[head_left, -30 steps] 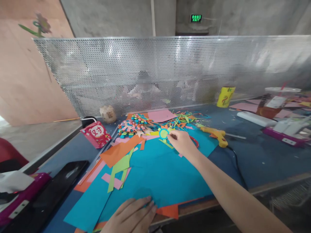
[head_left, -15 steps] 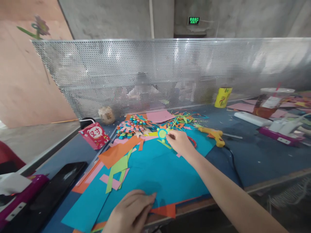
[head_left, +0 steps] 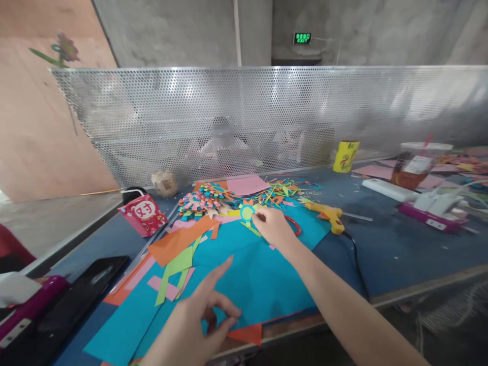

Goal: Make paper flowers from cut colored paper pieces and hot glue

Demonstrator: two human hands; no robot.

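My right hand [head_left: 273, 226] pinches the edge of a small paper flower [head_left: 247, 212] with a yellow-green centre and a fringed blue ring. It is above the far part of a blue paper sheet [head_left: 267, 284], near the red handle of a tool [head_left: 294, 225] partly hidden by my hand. My left hand [head_left: 194, 317] hovers over the near edge of the sheet, its index finger stretched out and its thumb and middle finger curled close together; nothing shows in it. Left of the flower lies a pile of fringed paper pieces [head_left: 208, 201].
A yellow glue gun [head_left: 330, 216] with its cord lies right of the sheet. Green and orange scraps [head_left: 179, 262] lie at left, beside a red packet [head_left: 143, 213] and a black phone [head_left: 95, 290]. A drink cup [head_left: 414, 170] and power strip [head_left: 432, 218] stand right. A perforated metal screen [head_left: 160, 117] borders the back.
My left index finger has lifted and straightened away from the thumb. My right hand keeps its pinch on the paper flower. The whole view has shifted slightly.
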